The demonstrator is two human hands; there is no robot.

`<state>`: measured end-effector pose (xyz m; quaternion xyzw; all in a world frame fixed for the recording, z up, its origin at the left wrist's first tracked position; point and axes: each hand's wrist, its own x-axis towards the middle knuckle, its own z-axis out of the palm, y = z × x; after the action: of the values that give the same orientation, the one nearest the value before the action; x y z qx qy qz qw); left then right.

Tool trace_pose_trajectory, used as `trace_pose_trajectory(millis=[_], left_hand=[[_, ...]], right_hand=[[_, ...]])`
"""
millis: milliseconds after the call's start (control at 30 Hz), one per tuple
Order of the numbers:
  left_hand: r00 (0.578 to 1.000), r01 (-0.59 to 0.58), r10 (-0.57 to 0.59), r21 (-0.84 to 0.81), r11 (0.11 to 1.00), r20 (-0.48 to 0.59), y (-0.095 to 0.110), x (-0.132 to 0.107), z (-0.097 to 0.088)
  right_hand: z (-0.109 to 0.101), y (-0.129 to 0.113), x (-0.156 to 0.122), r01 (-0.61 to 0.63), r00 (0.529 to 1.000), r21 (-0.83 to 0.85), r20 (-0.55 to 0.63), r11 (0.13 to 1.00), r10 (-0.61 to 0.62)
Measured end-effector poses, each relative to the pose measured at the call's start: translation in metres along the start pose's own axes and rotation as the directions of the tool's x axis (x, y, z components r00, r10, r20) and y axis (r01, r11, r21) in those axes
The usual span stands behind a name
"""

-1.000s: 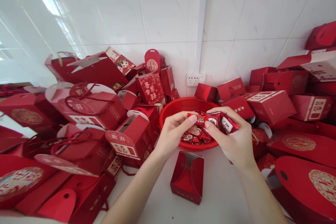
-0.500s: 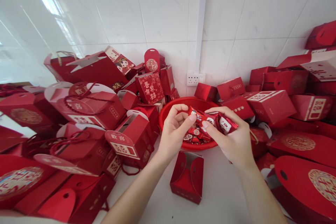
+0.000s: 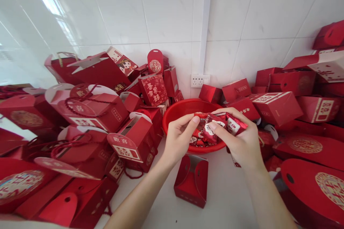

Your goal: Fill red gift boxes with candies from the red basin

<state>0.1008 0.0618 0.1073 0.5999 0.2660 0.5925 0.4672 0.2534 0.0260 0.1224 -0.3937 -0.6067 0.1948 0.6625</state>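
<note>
Over the red plastic basket [image 3: 172, 112], both my hands are closed on small red wrapped candies [image 3: 211, 128]. My left hand [image 3: 178, 137] pinches one wrapper between thumb and fingers. Several packets lie in the curl of my right hand [image 3: 240, 137], whose thumb presses on a packet with a white label. More wrapped candies [image 3: 199, 141] lie in the basket below, partly hidden by my hands. In front of the basket, a small red gift box [image 3: 191, 182] with curved flaps stands on the white table.
Red gift boxes are heaped on the left [image 3: 94, 109] and on the right [image 3: 298, 146], some with cord handles. Behind the basket, a power socket [image 3: 198, 81] sits on the white tiled wall [image 3: 169, 14].
The packets in my hands have shifted, and a white-labelled one now lies under my right thumb. My left fingers have closed in and lowered slightly. The boxes stay where they were.
</note>
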Motion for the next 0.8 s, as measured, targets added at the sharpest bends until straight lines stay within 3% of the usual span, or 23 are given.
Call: trace_pose_trajectory(millis=[200, 367, 533, 600, 733, 800], left_hand=[[0.998, -0.026, 0.029, 0.062, 0.998, -0.053, 0.003, 0.003, -0.004], [0.999, -0.016, 0.019, 0.071, 0.997, -0.041, 0.005, 0.001, -0.002], [0.999, -0.008, 0.016, 0.156, 0.988, -0.052, 0.005, 0.001, -0.006], [1.0, 0.003, -0.002, 0.195, 0.981, -0.005, 0.007, 0.002, -0.011], [0.974, 0.053, -0.104, 0.244, 0.968, 0.2, 0.016, 0.004, -0.02], [0.966, 0.058, -0.118, 0.251, 0.966, 0.231, 0.018, 0.005, -0.022]], right_hand=[[-0.005, 0.009, 0.006, -0.071, 0.983, 0.045, -0.168, 0.996, 0.078], [-0.002, 0.01, 0.006, -0.136, 0.988, 0.023, -0.07, 0.99, 0.137], [0.004, 0.014, 0.002, -0.227, 0.974, 0.142, 0.039, 0.963, 0.224], [0.006, 0.017, 0.002, -0.256, 0.967, 0.171, 0.045, 0.951, 0.252], [0.007, 0.018, 0.002, -0.245, 0.97, 0.117, 0.023, 0.962, 0.244], [0.008, 0.017, 0.002, -0.245, 0.969, 0.096, 0.055, 0.965, 0.241]])
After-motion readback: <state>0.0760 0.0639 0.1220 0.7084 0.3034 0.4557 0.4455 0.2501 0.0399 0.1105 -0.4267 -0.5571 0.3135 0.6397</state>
